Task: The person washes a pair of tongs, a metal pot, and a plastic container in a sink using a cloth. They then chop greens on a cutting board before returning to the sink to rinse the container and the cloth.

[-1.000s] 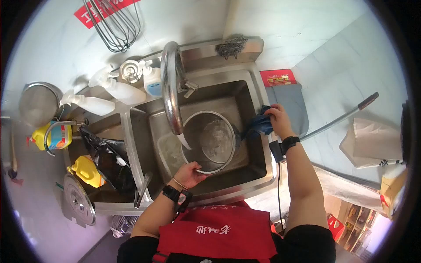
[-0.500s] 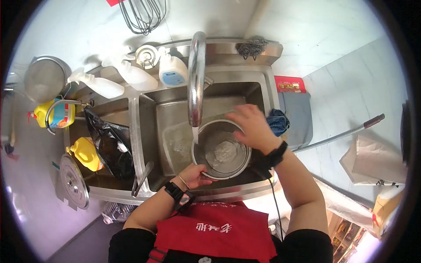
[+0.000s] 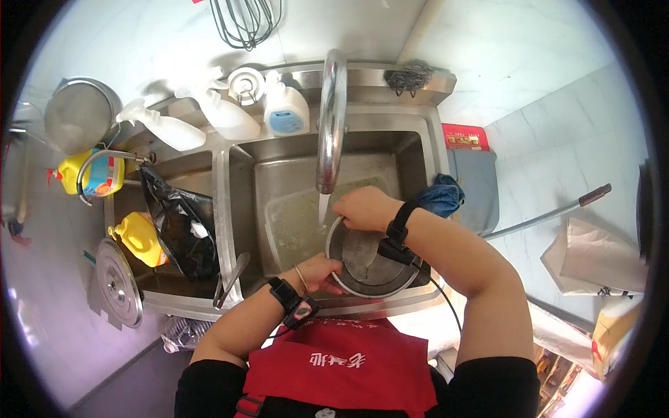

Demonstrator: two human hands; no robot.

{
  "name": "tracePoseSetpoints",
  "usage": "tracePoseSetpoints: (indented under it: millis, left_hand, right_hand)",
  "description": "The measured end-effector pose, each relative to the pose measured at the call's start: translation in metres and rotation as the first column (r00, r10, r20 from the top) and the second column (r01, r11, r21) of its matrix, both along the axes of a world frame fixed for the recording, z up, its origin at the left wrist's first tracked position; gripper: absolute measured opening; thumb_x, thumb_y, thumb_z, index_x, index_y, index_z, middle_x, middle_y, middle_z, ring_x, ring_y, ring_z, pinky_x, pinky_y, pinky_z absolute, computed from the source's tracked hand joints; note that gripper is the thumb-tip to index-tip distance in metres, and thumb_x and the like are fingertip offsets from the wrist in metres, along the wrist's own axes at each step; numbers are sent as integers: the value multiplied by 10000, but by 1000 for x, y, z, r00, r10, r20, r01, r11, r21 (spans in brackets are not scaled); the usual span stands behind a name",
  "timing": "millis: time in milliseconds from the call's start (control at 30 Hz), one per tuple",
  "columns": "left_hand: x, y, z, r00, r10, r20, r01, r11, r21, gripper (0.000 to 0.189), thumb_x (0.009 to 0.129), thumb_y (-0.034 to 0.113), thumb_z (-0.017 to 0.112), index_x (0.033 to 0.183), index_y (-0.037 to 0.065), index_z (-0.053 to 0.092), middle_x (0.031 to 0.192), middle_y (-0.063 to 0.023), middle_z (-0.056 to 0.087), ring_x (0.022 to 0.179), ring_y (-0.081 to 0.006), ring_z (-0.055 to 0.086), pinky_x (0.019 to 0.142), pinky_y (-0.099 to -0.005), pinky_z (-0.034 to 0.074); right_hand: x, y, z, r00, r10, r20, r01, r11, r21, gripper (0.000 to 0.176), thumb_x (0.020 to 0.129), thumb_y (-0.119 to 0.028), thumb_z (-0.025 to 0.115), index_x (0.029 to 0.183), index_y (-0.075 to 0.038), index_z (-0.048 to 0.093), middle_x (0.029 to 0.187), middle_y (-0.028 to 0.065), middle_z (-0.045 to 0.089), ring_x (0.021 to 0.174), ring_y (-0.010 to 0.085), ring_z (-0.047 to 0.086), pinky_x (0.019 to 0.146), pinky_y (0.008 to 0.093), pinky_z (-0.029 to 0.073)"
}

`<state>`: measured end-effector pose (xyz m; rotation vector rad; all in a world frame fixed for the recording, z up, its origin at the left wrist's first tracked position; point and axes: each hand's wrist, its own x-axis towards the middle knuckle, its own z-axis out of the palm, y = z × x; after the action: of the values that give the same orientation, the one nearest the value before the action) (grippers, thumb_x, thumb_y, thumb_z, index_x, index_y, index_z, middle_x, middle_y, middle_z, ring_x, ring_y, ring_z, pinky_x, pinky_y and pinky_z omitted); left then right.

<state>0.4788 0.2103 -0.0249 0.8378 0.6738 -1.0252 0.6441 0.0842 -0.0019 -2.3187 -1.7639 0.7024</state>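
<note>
Right hand (image 3: 364,207), spread above the pot (image 3: 373,263) half a second earlier, is now curled over its far rim, while the near rim is gripped by the left hand (image 3: 319,272), so the pot is held from both sides in the sink (image 3: 287,217) at the running tap (image 3: 331,118).

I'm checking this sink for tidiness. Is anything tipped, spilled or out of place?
Two spray bottles lie on their sides on the ledge behind the left basin, and a black bag slumps inside it. The pot looks sound.

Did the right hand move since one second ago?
Yes. The right hand left the blue cloth at the edge of the sink and went left to the pot, under the faucet.
</note>
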Motion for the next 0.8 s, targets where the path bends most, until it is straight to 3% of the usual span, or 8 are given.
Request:
tracePoseSetpoints:
  millis: [433, 733, 800]
  left_hand:
    - [1, 7, -2, 999, -45, 23, 44, 999, 30, 309, 807, 67, 502, 1090, -57, 499, 884, -178, 652, 710, -286, 677, 569, -352, 584]
    - [-3, 17, -5, 1000, 7, 11, -7, 1000, 5, 334, 807, 58, 483, 1116, -69, 487, 918, -200, 646, 730, -305, 676, 586, -363, 587]
    - [-6, 21, -7, 1000, 22, 11, -22, 1000, 21, 324, 808, 55, 483, 1106, -70, 490, 918, -202, 645, 735, -308, 675, 582, -356, 586]
  right_hand:
    - [-7, 1, -12, 999, -36, -2, 36, 998, 52, 251, 718, -229, 662, 880, -49, 597, 838, 143, 627, 842, 327, 617, 729, 410, 503]
    - [-13, 15, -15, 998, -65, -3, 65, 996, 54, 237, 670, -143, 653, 878, -50, 586, 877, 136, 613, 878, 307, 603, 750, 400, 495]
    - [-16, 20, -18, 995, -96, -4, 96, 988, 122, 218, 676, -128, 647, 873, -57, 585, 882, 128, 608, 884, 301, 593, 766, 393, 487]
